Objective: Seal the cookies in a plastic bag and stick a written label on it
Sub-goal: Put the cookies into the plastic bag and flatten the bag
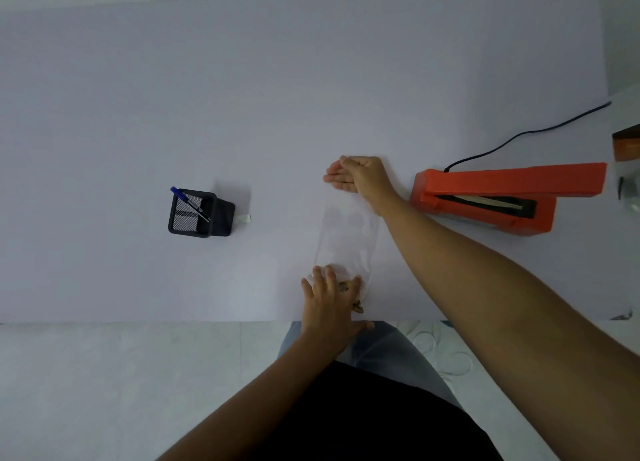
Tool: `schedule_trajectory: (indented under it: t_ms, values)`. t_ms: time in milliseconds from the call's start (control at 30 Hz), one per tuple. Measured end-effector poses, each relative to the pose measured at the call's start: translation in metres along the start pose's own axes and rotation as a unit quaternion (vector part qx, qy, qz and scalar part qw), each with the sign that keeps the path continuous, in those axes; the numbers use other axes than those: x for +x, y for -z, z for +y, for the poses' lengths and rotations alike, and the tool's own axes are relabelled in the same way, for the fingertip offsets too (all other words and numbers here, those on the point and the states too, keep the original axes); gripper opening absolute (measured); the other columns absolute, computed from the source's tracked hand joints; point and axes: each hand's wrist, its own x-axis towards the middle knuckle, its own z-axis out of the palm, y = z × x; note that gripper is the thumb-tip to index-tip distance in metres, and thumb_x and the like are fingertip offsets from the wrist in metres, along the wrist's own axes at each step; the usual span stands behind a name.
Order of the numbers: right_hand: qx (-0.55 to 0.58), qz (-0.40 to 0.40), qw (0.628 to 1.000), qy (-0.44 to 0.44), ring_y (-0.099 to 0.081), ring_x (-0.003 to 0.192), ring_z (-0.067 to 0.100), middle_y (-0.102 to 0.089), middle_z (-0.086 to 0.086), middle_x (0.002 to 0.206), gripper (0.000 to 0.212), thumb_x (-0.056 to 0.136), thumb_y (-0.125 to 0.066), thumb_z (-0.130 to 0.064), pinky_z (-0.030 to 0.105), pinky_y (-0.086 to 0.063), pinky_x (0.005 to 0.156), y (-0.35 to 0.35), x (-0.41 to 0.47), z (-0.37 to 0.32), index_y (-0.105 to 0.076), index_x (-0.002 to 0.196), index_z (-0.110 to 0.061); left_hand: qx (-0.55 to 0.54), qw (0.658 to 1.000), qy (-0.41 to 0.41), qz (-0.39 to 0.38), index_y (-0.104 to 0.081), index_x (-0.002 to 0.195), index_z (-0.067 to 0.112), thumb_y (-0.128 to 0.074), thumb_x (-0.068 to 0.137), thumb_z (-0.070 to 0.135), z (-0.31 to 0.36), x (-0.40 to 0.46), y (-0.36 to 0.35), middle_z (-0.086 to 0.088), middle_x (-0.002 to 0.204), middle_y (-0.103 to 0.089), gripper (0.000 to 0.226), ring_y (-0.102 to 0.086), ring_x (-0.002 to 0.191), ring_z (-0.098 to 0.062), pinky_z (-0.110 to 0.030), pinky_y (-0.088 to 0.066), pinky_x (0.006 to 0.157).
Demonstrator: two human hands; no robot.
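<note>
A clear plastic bag (346,232) lies flat on the white table (242,97), stretched away from me. Brown cookies (356,304) show at its near end, mostly hidden under my left hand (329,298), which presses down on them with fingers spread. My right hand (356,175) rests edge-on at the bag's far end, fingers straight and together, pressing the plastic flat. A red heat sealer (502,197) stands just right of my right wrist with its jaw open. A small white label (244,219) lies beside a black mesh pen holder (197,213) holding a blue pen (188,202).
The sealer's black cord (526,133) runs to the back right. A brown object (627,145) and a clear item (630,190) sit at the right edge. The table's front edge (138,322) runs just below my left hand.
</note>
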Motion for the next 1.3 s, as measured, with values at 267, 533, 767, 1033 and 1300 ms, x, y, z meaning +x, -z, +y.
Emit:
schedule_trajectory:
  t_ms: [267, 533, 767, 1033, 1300]
  values:
    - [0.02, -0.047, 0.998, -0.031, -0.074, 0.098, 0.035, -0.075, 0.024, 0.103, 0.033, 0.103, -0.049, -0.017, 0.042, -0.058, 0.092, -0.001, -0.076, 0.043, -0.069, 0.105, 0.01, -0.006, 1.0, 0.001, -0.01, -0.016, 0.152, 0.034, -0.046, 0.084, 0.076, -0.004, -0.001, -0.004, -0.026, 0.159, -0.011, 0.086, -0.01, 0.145, -0.052, -0.063, -0.015, 0.118]
    - [0.013, -0.068, 0.994, -0.088, -0.073, 0.1, 0.031, -0.075, 0.022, 0.104, 0.034, 0.105, -0.045, -0.017, 0.039, -0.058, 0.093, 0.015, -0.126, 0.094, -0.068, 0.109, 0.008, 0.021, 1.0, -0.004, 0.006, -0.011, 0.156, 0.033, -0.046, 0.079, 0.082, -0.001, 0.004, -0.005, -0.027, 0.157, -0.015, 0.098, -0.015, 0.143, -0.055, -0.062, -0.02, 0.116]
    - [-0.004, -0.041, 0.997, -0.066, -0.075, 0.095, 0.028, -0.075, 0.022, 0.103, 0.033, 0.104, -0.05, -0.018, 0.037, -0.059, 0.089, 0.028, -0.07, 0.063, -0.067, 0.109, 0.01, 0.029, 1.0, -0.009, -0.005, -0.014, 0.154, 0.037, -0.046, 0.078, 0.082, -0.001, 0.003, -0.006, -0.029, 0.156, -0.013, 0.094, -0.013, 0.142, -0.056, -0.064, -0.02, 0.115]
    - [0.064, 0.057, 0.996, 0.006, -0.075, 0.09, 0.022, -0.072, 0.019, 0.105, 0.027, 0.103, -0.049, -0.019, 0.034, -0.056, 0.091, 0.035, -0.006, 0.013, -0.067, 0.104, 0.002, 0.017, 1.0, -0.003, -0.017, -0.013, 0.154, 0.037, -0.048, 0.08, 0.08, 0.002, 0.001, 0.0, -0.029, 0.158, -0.009, 0.092, -0.009, 0.143, -0.056, -0.064, -0.015, 0.117]
    - [0.048, -0.064, 0.996, -0.032, -0.072, 0.104, 0.03, -0.074, 0.02, 0.11, 0.034, 0.103, -0.05, -0.022, 0.039, -0.055, 0.097, 0.008, -0.049, 0.036, -0.069, 0.11, 0.006, 0.014, 0.999, 0.0, -0.033, -0.011, 0.154, 0.037, -0.048, 0.08, 0.08, 0.004, 0.0, -0.002, -0.03, 0.158, -0.006, 0.094, -0.006, 0.144, -0.057, -0.065, -0.012, 0.116]
